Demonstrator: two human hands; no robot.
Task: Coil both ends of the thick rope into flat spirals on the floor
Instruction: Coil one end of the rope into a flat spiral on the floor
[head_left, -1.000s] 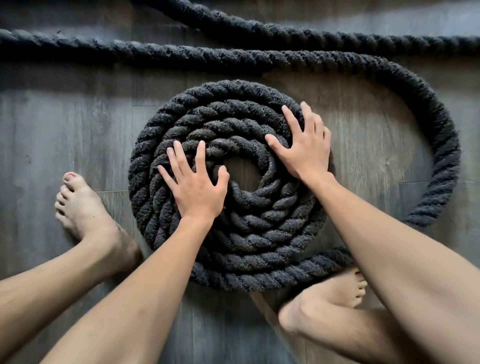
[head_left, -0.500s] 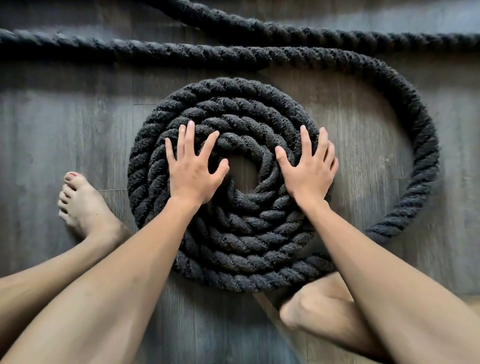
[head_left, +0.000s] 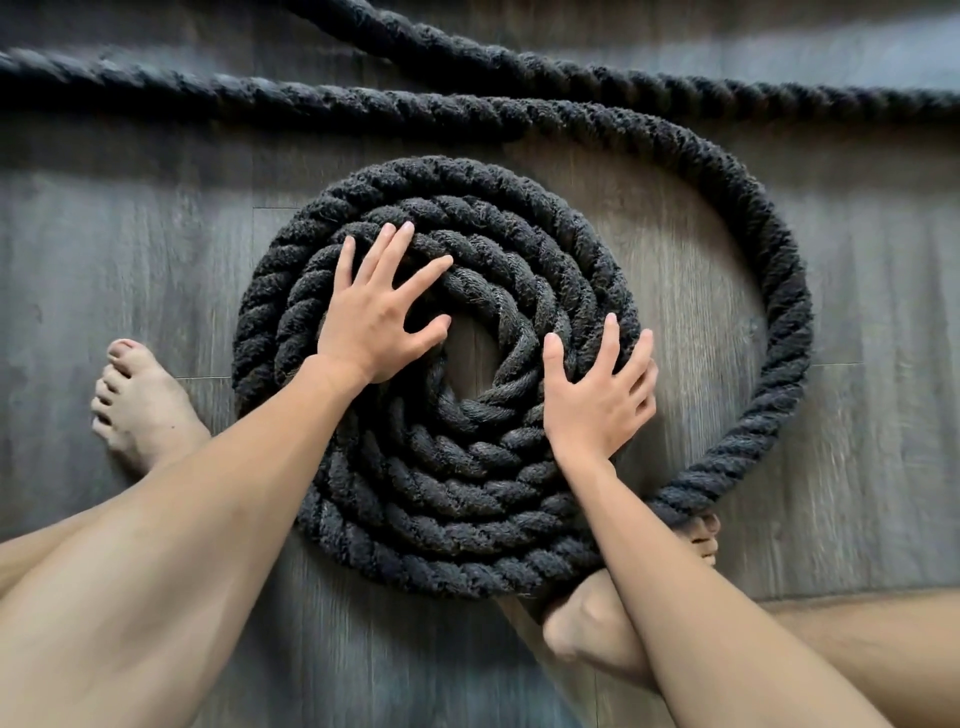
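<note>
A thick black twisted rope lies on the grey wooden floor, wound into a flat spiral (head_left: 467, 499) of several turns with a small bare gap at its centre. My left hand (head_left: 376, 317) rests flat on the spiral's upper left turns, fingers spread. My right hand (head_left: 600, 395) presses on the right side of the spiral, fingers spread and slightly bent over the outer turns. A loose stretch of rope (head_left: 774, 291) leaves the spiral at the lower right, arcs round the right side and runs off to the left along the top.
A second run of the same rope (head_left: 675, 88) crosses the top of the view. My left foot (head_left: 143, 405) stands on the floor left of the spiral. My right foot (head_left: 592, 629) sits at the spiral's lower right edge, under the rope.
Both hands turned clockwise on the spiral: the left moved up and right, the right slid down. The loose loop on the right drew in closer to the coil.
</note>
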